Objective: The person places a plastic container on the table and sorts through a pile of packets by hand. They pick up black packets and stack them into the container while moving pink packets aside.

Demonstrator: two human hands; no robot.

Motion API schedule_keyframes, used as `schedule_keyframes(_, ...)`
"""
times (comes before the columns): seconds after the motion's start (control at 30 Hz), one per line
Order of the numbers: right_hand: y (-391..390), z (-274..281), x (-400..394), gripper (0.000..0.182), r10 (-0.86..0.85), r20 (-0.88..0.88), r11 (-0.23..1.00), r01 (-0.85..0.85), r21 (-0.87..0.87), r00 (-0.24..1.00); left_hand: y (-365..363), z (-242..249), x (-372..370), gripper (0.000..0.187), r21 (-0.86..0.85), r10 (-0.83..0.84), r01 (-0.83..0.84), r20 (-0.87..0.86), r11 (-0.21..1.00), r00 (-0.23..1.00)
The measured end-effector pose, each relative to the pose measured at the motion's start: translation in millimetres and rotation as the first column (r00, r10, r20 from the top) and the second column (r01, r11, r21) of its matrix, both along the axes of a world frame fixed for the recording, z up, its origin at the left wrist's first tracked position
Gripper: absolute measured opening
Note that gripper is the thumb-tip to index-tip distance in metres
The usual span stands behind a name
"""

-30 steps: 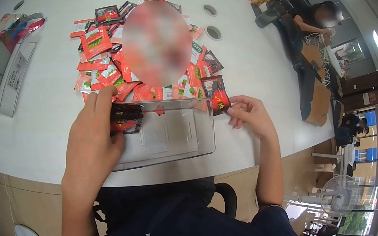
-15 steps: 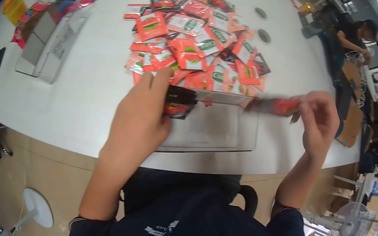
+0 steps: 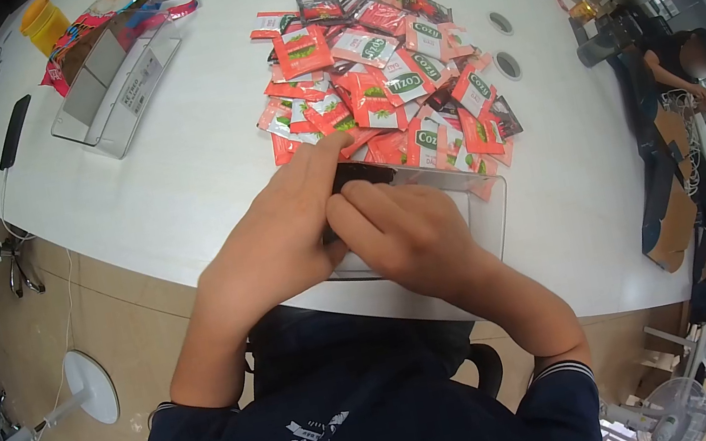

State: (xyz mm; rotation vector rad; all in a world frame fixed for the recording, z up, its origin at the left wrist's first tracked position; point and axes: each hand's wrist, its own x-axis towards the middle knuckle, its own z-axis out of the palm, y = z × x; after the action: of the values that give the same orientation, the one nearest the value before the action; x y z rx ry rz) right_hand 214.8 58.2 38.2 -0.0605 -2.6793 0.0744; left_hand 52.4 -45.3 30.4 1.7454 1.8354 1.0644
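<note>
Curled about the black sachets (image 3: 362,174), my left hand (image 3: 274,227) has its fingers reaching along their far side and its thumb on the side nearer me; how hard it presses, I cannot tell. My right hand (image 3: 412,234) meets it from the right, fingers bent and bunched down against the sachets, and whether one is pinched beneath them is hidden from me. So the sachets sit between both grips, neither hand clearly nearer, their visible top edge running left to right with a slight slant toward me. Much the same way runs the long axis of the clear plastic tray (image 3: 503,205): my left hand hides its left end, while its right end shows just beyond my right hand. Past my left fingertips, the heap of Cozii sachets (image 3: 405,84) spreads away and rightward
</note>
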Motion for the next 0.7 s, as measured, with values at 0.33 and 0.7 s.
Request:
schedule_keyframes(0.33, 10.5, 16.6, 49.5, 0.015, 0.005, 0.354, 0.885, 0.162, -0.438, 0.935, 1.7, 3.8, 4.1, 0.065, -0.111, 0.089, -0.095, -0.057, 0.989, 0.994)
schedule_keyframes(0.7, 20.4, -7.3, 31.0, 0.027, 0.085, 0.529, 0.838, 0.226, -0.496, 0.844, 5.7, 9.7, 8.6, 0.065, -0.132, 0.092, -0.101, -0.073, 0.986, 0.993)
